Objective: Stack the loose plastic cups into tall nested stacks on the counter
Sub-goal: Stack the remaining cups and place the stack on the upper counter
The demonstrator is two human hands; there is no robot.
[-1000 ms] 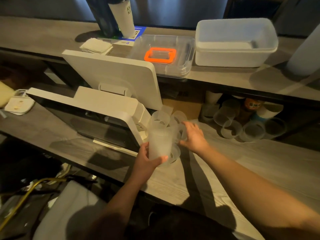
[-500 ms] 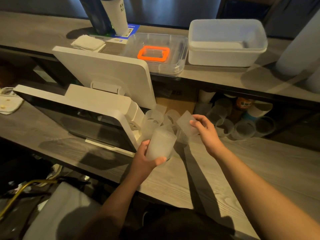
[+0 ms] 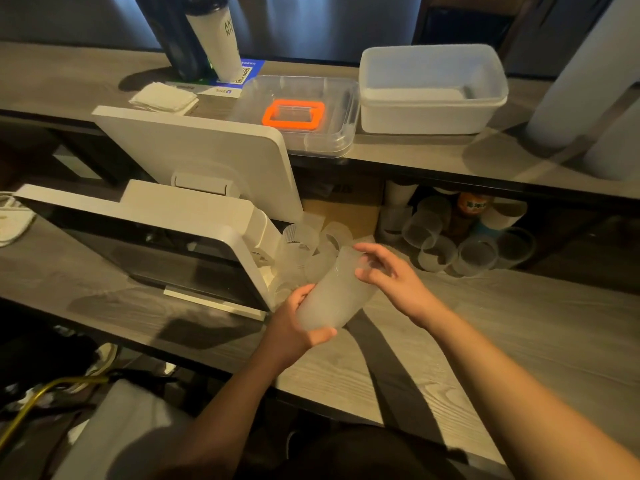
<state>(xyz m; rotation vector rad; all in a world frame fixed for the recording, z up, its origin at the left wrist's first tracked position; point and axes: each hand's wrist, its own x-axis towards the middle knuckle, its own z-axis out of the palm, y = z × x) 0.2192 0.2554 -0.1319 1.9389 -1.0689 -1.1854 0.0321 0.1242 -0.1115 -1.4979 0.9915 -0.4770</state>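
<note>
Now my left hand (image 3: 294,327) grips the tilted stack of cups (image 3: 334,292); my right hand (image 3: 388,275) pinches its top cup, which could jam crooked if pushed.

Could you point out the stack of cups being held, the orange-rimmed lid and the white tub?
stack of frosted plastic cups (image 3: 332,296), head view, middle of its side.
orange-rimmed clear lid (image 3: 293,114), head view, orange frame.
white plastic tub (image 3: 426,117), head view, front wall.
</note>
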